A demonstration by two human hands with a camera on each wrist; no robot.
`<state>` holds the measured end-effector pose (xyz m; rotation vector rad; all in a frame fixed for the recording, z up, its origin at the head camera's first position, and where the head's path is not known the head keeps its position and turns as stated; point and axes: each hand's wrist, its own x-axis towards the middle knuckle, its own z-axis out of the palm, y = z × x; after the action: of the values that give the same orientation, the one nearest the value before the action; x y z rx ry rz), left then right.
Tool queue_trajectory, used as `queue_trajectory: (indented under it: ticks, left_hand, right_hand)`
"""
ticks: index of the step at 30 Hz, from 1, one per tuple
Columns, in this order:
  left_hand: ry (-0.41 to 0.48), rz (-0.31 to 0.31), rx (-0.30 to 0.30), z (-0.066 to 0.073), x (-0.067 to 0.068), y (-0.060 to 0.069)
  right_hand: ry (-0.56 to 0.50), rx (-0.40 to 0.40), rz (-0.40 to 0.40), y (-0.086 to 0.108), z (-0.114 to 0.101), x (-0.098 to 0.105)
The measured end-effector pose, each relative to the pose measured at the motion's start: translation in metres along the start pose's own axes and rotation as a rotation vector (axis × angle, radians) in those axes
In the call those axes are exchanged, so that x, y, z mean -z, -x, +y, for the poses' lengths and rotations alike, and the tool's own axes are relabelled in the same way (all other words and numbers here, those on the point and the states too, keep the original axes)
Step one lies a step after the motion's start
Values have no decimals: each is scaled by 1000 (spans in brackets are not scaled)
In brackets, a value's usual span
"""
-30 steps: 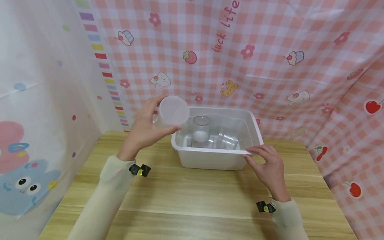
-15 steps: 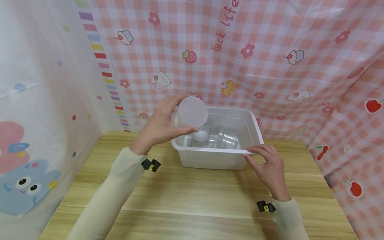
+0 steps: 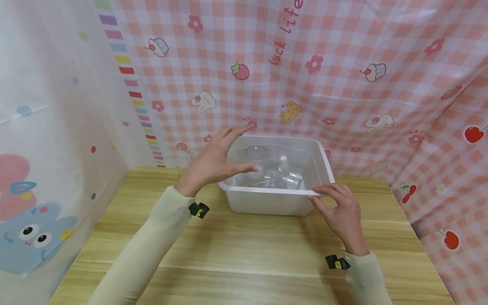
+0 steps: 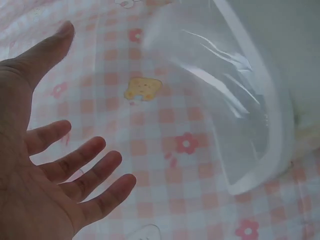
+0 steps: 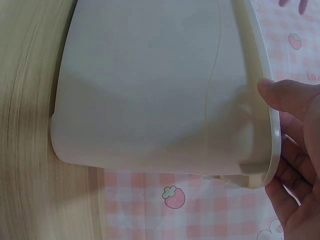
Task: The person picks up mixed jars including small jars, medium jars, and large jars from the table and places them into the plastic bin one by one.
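A white plastic bin (image 3: 270, 204) stands at the back of the wooden table. Inside it, a clear cup (image 3: 292, 180) lies on its side to the right, and the round rim of a clear jar (image 3: 257, 151) shows at the left. Blurred clear shapes lie between them. Over the bin's left end my left hand (image 3: 213, 161) is spread and holds nothing; in the left wrist view its fingers (image 4: 102, 197) are apart from the bin. My right hand (image 3: 341, 214) pinches the bin's front right rim, with the thumb (image 5: 282, 95) outside and the fingers over the rim.
Pink checked cloth (image 3: 331, 93) hangs close behind the bin, and a white printed cloth (image 3: 61, 127) hangs at the left. The wooden table (image 3: 248, 258) extends in front. Left of the left hand is a faint see-through shape (image 3: 183, 160), too unclear to name.
My left hand has moved right over the bin carrying a clear container with a whitish round end, then let it go. The right hand has stayed on the rim.
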<state>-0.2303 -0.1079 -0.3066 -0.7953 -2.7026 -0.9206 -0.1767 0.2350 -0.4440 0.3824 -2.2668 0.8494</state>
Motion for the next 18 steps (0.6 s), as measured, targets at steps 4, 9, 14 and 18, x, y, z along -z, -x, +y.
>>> queue_trajectory:
  ticks: [4, 9, 14, 18]
  left_hand:
    - [20, 8, 37, -10, -1, 5]
    - [13, 58, 32, -22, -4, 12]
    - [-16, 114, 23, -32, -4, 18]
    - [-33, 163, 23, -39, -4, 22]
  right_hand:
    - [-10, 17, 12, -1, 0, 0]
    - [-15, 23, 15, -1, 0, 0]
    - [-14, 15, 11, -1, 0, 0]
    - [-14, 14, 9, -1, 0, 0]
